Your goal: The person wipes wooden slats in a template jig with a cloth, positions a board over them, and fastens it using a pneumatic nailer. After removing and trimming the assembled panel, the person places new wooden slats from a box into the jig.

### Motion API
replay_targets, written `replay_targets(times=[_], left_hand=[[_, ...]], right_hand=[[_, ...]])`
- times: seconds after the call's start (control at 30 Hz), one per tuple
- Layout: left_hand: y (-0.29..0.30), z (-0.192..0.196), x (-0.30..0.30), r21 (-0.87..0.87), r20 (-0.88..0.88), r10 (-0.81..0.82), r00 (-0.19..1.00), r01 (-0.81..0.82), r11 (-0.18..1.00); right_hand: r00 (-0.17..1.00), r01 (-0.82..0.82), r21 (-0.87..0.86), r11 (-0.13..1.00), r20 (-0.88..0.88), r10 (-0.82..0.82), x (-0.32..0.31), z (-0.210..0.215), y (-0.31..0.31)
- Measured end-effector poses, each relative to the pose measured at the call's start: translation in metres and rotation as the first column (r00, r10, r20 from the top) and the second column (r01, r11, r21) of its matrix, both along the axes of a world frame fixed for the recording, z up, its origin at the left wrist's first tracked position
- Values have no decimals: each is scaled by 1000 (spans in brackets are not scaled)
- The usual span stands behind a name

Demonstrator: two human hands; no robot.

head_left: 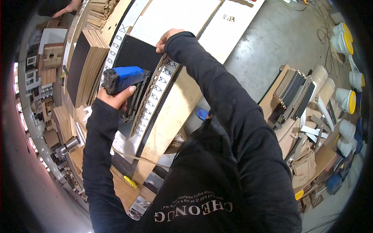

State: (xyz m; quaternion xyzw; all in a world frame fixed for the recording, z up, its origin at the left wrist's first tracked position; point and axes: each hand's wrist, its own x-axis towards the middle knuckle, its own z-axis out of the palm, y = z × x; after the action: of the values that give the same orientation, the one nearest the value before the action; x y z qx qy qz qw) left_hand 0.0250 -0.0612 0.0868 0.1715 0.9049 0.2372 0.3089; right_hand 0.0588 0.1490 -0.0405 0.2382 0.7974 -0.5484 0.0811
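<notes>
Head view. Left hand [114, 98] is wrapped around the grip of a blue power tool [125, 78], fingers clamped on it; thumb lies along the underside. The tool's dark, worn nose points left, and its body sits just above a black panel [136, 54] on the worktop [171, 112].

Right hand [166, 39] reaches forward over the black sleeve of the same arm and rests on the top edge of the black panel, where it meets a pale board [175, 13]. Fingers are curled down over that edge, gripping it; fingertips are hidden behind the panel, so the exact hold cannot be told.

A slotted wooden strip [155, 93] with cross-marked white segments runs diagonally down from under the right wrist, just beside the tool. A long plywood board [175, 116] lies along its right side.

Left of the tool: a stack of thin brown sheets [91, 70] standing on edge. A thin hose [136, 157] trails across the lower worktop. On the concrete floor [272, 42] to the right are offcuts and white buckets with yellow lids [345, 101]. Another person's hand [70, 8] shows at the top left.
</notes>
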Motion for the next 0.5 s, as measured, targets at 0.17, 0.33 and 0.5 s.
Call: replay_targets(times=[0.17,0.33,0.5], left_hand=[[14,6,3,92,21,30,999,-32,995],[24,-2,-2,-62,-39,10,999,-12,998],[29,1,-5,-71,25,-27,999,28,997]], right_hand=[[999,36,62,997,24,-37,-7,-10,-2],[1000,-22,107,994,-3,23,-7,-11,0],[999,-39,47,998,-3,39,-1,-4,2]])
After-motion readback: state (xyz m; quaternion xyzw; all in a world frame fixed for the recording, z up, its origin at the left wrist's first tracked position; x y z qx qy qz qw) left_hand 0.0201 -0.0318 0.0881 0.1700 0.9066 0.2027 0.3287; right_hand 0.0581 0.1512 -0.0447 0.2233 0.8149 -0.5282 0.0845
